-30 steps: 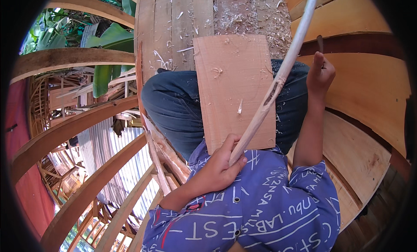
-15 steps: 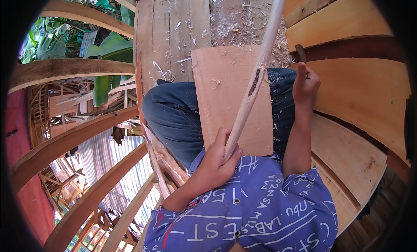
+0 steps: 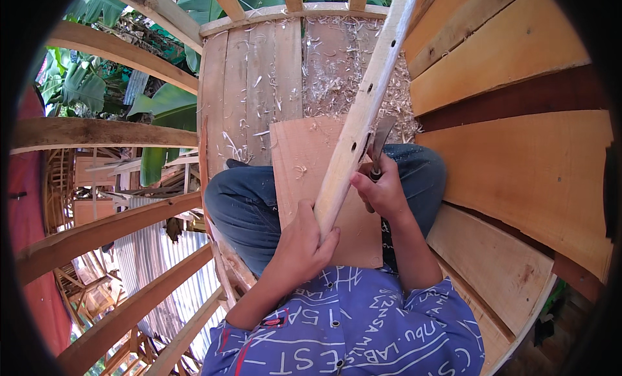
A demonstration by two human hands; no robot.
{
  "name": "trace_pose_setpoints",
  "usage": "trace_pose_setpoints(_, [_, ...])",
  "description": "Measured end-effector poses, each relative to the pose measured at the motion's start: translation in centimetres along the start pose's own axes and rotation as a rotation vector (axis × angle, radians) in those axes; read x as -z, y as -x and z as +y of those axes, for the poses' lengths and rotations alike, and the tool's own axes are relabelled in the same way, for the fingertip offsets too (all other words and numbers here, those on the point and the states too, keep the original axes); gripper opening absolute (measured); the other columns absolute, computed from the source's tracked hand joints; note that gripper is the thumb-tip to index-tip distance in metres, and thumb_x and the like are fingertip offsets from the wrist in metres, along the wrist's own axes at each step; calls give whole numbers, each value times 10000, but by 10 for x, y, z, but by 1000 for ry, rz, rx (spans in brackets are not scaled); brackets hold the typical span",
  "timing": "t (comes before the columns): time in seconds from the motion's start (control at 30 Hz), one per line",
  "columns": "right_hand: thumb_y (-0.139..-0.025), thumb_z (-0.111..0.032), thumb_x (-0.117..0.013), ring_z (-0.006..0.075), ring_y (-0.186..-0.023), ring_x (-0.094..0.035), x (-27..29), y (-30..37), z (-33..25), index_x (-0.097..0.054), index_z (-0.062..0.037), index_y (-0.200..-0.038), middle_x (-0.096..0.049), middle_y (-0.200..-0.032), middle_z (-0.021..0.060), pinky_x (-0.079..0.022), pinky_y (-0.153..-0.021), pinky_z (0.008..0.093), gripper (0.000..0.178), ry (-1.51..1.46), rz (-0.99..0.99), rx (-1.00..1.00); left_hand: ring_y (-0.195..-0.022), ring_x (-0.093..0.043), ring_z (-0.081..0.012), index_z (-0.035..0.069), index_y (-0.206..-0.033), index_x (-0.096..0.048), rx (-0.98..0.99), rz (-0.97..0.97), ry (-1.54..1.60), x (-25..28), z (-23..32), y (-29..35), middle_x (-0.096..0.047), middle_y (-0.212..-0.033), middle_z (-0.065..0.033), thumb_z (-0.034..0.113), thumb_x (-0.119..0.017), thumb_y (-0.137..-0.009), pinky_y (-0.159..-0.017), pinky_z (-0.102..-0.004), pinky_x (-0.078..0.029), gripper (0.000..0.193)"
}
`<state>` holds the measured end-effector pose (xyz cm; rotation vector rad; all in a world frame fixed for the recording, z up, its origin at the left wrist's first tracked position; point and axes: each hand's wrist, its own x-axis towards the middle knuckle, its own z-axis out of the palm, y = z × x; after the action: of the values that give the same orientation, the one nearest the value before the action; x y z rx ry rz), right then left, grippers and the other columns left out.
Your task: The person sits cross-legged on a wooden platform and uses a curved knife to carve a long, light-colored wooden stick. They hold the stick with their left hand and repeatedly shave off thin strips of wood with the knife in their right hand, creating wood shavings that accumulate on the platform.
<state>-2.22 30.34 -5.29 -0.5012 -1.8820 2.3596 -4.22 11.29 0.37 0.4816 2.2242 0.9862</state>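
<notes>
A long pale wooden pole (image 3: 346,139) slants from my lap up past the far edge of view, with several small dark holes along its upper face. My left hand (image 3: 301,249) is wrapped round its near end. Beside the pole's middle, my right hand (image 3: 387,191) grips a knife (image 3: 383,135), its curved metal blade pointing away from me and lying close against the pole's right side. Whether the blade touches the wood is hard to see. Under the pole a flat rectangular board (image 3: 301,159) rests across my crossed legs, with a few curled shavings on it.
I sit on a plank floor (image 3: 256,84) strewn with wood shavings (image 3: 343,68). Wooden slats (image 3: 116,220) fence the left side, with corrugated metal sheets (image 3: 175,266) and banana leaves (image 3: 168,107) beyond. Broad boards (image 3: 512,162) form a wall close on the right.
The pole has been turned, showing a face with small holes instead of the carved slot. My right hand has come in from the right to the pole with the knife. The view has tilted up.
</notes>
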Motion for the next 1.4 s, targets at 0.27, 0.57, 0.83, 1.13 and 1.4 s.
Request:
trace_pose_setpoints(0.27, [-826, -143, -713, -3, -493, -413, 19, -23, 9, -593, 32, -1084, -492, -571, -54, -310, -441, 185, 333, 33, -6, -35, -851, -609, -300, -26, -1148, -421, 37, 7, 197, -16, -6, -35, -584, -914, -242, 180, -694, -733, -744, -373, -480, 538])
trace_pose_setpoints(0.57, [-948, -468, -512, 99, -541, -458, 55, -4, 18, -622, 24, -736, -501, -561, 45, -380, -503, 302, 547, 310, 64, 7, -737, -580, -210, -36, -1076, -477, 43, 81, 351, -37, -35, -50, -584, -847, -154, 125, -633, -693, -644, -351, -484, 444])
trace_pose_setpoints(0.83, [-870, -605, -516, 385, -611, -618, 24, 17, 12, -625, -8, -680, -581, -577, 201, -470, -544, 443, 636, 1039, 144, 12, -791, -642, -357, -64, -1067, -467, -48, 67, 370, -45, -49, -52, -601, -874, -259, 138, -647, -687, -677, -405, -501, 466])
trace_pose_setpoints(1.13, [-889, -622, -458, 425, -668, -622, 61, -27, -5, -632, -2, -699, -617, -662, 233, -486, -586, 496, 671, 1500, 387, 18, -756, -620, -458, -56, -1052, -433, -132, 88, 328, -41, -53, -42, -594, -805, -296, 148, -651, -694, -669, -470, -495, 466])
trace_pose_setpoints(1.4, [-889, -583, -497, 417, -644, -600, 47, -5, -23, -592, -13, -666, -584, -629, 228, -469, -573, 472, 620, 1472, 190, 61, -714, -600, -484, -33, -1099, -397, -173, 119, 380, -43, -63, -38, -589, -766, -306, 178, -661, -715, -652, -525, -485, 512])
